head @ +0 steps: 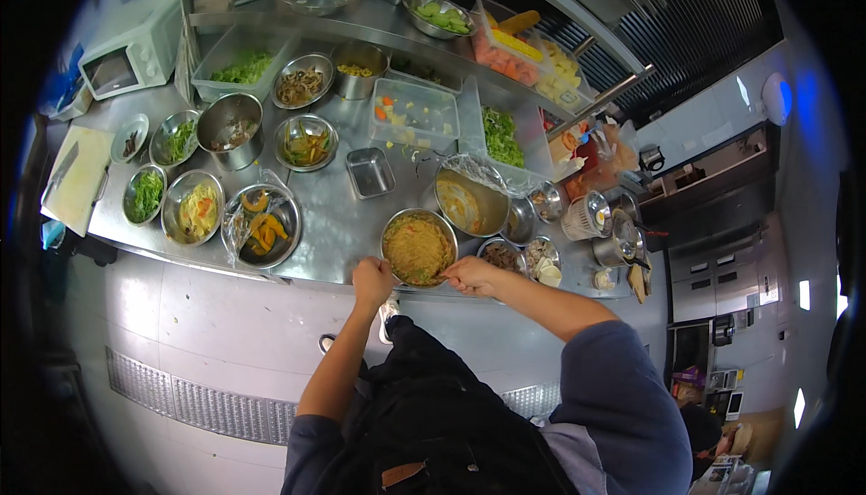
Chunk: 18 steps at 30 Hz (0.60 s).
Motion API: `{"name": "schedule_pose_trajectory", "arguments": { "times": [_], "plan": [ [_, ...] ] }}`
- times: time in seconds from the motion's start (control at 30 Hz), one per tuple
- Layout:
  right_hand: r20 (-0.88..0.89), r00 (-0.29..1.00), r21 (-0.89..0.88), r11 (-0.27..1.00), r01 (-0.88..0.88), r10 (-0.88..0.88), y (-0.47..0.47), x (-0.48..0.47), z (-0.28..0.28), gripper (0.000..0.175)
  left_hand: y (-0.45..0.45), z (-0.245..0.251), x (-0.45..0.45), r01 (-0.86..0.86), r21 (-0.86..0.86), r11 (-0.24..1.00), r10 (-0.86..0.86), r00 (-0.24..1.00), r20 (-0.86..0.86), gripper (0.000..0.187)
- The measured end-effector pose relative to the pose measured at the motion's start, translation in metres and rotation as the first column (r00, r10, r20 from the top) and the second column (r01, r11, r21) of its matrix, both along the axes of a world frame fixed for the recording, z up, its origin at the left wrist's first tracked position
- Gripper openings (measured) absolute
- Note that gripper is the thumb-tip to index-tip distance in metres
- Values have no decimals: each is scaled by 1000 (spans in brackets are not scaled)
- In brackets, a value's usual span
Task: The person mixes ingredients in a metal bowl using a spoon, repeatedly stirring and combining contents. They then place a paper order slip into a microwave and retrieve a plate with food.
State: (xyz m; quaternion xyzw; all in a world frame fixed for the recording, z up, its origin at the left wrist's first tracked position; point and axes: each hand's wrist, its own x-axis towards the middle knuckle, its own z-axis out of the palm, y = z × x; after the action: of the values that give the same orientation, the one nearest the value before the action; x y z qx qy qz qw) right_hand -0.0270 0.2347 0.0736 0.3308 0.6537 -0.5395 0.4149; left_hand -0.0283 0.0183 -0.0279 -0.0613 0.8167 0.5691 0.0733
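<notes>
A steel bowl (421,246) of thick yellow-orange mash, flecked with green and red, stands at the counter's front edge. My left hand (373,282) is curled at its near left rim, thumb against the metal. At the near right rim, my right hand (471,276) pinches what looks like a thin utensil handle; its other end is hidden by the fingers and mash. Touching the bowl's far right side is a larger steel pot (472,198), tilted in view, with yellow residue on its inside and cling film (484,171) over its far rim.
Left along the steel counter (323,224) are a cling-filmed bowl of pumpkin slices (267,232), a bowl of yellow shreds (198,209) and a cutting board (80,173) with a knife (62,169). An empty metal pan (371,173) lies ahead. Small bowls (502,255) crowd the right; a shelf (379,21) overhangs the back.
</notes>
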Motion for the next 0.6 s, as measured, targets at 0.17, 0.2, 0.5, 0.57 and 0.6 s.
{"name": "schedule_pose_trajectory", "arguments": {
  "times": [0.17,0.2,0.5,0.57,0.6],
  "plan": [
    [164,916,-153,908,390,-366,-11,1,-15,17,1,-23,2,34,254,967,-68,990,125,27],
    [153,914,-145,906,397,-376,-9,1,-13,18,1,-26,3,50,236,970,-69,995,72,26],
    [-80,939,-104,940,325,-334,3,-9,38,17,2,-20,13,-26,400,916,-9,996,86,24],
    [-133,963,-97,970,221,-232,4,-12,49,17,1,-19,17,-42,447,894,6,997,83,22],
    [-201,965,2,986,169,-166,4,-13,53,14,2,-19,18,-43,432,901,8,997,81,21]
  ]
}}
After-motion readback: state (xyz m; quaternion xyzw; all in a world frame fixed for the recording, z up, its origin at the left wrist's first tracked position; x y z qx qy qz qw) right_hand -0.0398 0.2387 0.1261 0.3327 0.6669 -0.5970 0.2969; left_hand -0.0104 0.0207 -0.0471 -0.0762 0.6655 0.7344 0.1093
